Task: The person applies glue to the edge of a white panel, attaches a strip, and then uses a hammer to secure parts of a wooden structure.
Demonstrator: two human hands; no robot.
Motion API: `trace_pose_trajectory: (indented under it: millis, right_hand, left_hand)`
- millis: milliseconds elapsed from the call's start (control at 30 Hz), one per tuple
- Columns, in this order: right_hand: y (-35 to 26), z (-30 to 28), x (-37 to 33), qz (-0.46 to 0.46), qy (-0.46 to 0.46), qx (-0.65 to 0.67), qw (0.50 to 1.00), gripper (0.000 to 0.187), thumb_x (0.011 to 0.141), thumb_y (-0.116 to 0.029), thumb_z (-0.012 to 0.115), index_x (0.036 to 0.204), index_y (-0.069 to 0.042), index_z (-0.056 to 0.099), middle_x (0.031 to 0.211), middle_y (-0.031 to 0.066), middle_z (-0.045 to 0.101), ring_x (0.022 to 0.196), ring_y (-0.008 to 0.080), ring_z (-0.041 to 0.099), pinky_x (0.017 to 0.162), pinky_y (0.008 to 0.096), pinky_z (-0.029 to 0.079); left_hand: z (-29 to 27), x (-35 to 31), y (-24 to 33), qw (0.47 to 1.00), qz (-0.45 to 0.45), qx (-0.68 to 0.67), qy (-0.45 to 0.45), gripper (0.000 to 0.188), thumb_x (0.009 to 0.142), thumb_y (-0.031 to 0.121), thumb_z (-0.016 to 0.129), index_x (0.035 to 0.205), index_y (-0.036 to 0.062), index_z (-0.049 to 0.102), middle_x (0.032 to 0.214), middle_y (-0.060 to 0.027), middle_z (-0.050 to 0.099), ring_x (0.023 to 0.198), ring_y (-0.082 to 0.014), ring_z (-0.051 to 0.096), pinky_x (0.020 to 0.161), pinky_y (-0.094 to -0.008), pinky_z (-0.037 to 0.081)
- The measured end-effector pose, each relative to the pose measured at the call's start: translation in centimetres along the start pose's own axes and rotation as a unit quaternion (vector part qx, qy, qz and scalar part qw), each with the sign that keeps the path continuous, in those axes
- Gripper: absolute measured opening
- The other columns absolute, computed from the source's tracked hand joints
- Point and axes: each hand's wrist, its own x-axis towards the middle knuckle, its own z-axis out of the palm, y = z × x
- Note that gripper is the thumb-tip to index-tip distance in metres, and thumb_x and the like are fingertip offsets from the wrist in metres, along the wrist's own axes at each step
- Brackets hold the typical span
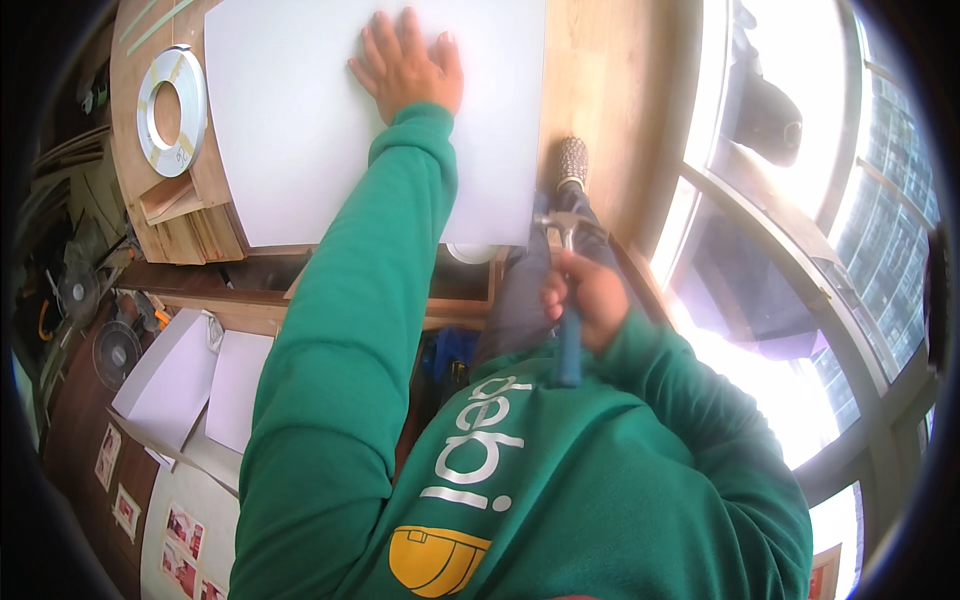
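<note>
Green sweatshirt sleeve [330, 400], nearest the lens, is reaching up the frame toward the wooden surface [590, 80]. Left hand [408, 68]: grip released, fingers lying flat and spread on the large white rectangular sheet [290, 120], which is covering most of the surface. Right hand [588, 300]: grip clenching round the blue handle of a steel claw hammer [566, 290], whose head is sitting just beside the sheet's lower right corner. White tape ring [170, 110] is lying on the surface left of the sheet. Loose white papers [190, 380] are lying below.
</note>
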Motion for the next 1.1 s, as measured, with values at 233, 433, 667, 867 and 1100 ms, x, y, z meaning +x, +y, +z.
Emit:
trace_pose_trajectory:
  millis: [233,433,667,867,1100]
  right_hand:
    - [-2.7,2.8,0.2,-0.045,0.019,0.007,0.999,0.019,0.106,-0.021,0.040,0.098,-0.005,0.045,0.070,0.0087,0.049,0.059,0.0222,0.054,0.049,0.0339,0.046]
    - [-5.3,4.8,0.0,-0.083,0.020,-0.054,0.995,0.021,0.106,-0.022,0.038,0.096,-0.005,0.046,0.067,0.0081,0.047,0.057,0.0216,0.053,0.049,0.0331,0.046]
    - [-5.0,5.3,0.1,-0.095,0.009,-0.041,0.995,0.021,0.106,-0.023,0.038,0.094,-0.007,0.045,0.067,0.0082,0.047,0.056,0.0211,0.052,0.048,0.0330,0.044]
    - [-6.2,6.1,0.8,-0.106,-0.004,-0.021,0.994,0.023,0.106,-0.024,0.037,0.093,-0.007,0.045,0.066,0.0086,0.046,0.056,0.0222,0.051,0.049,0.0344,0.044]
    - [-7.1,6.9,1.1,-0.129,-0.020,-0.015,0.991,0.023,0.106,-0.026,0.037,0.093,-0.008,0.043,0.067,0.0082,0.046,0.058,0.0217,0.051,0.049,0.0337,0.043]
  left_hand:
    - [-0.5,0.4,0.3,1.000,-0.007,0.021,-0.014,0.064,0.102,0.051,0.042,0.157,0.0201,0.035,0.166,-0.0110,0.025,0.154,-0.0301,0.017,0.125,-0.0570,0.007]
    - [-0.5,0.3,0.4,1.000,0.000,0.015,-0.004,0.062,0.100,0.046,0.047,0.153,0.0155,0.040,0.163,-0.0143,0.029,0.152,-0.0338,0.021,0.123,-0.0609,0.009]
    - [-0.8,0.4,0.4,0.999,-0.009,0.030,-0.024,0.063,0.102,0.049,0.043,0.157,0.0190,0.035,0.166,-0.0113,0.025,0.154,-0.0312,0.017,0.125,-0.0571,0.006]
    - [-0.8,0.4,0.5,0.999,-0.010,0.029,-0.030,0.064,0.101,0.048,0.044,0.157,0.0183,0.035,0.166,-0.0119,0.025,0.154,-0.0315,0.017,0.125,-0.0572,0.006]
    - [-0.8,0.4,0.6,0.999,-0.010,0.032,-0.028,0.064,0.101,0.048,0.045,0.157,0.0176,0.036,0.166,-0.0121,0.025,0.154,-0.0316,0.018,0.124,-0.0573,0.007]
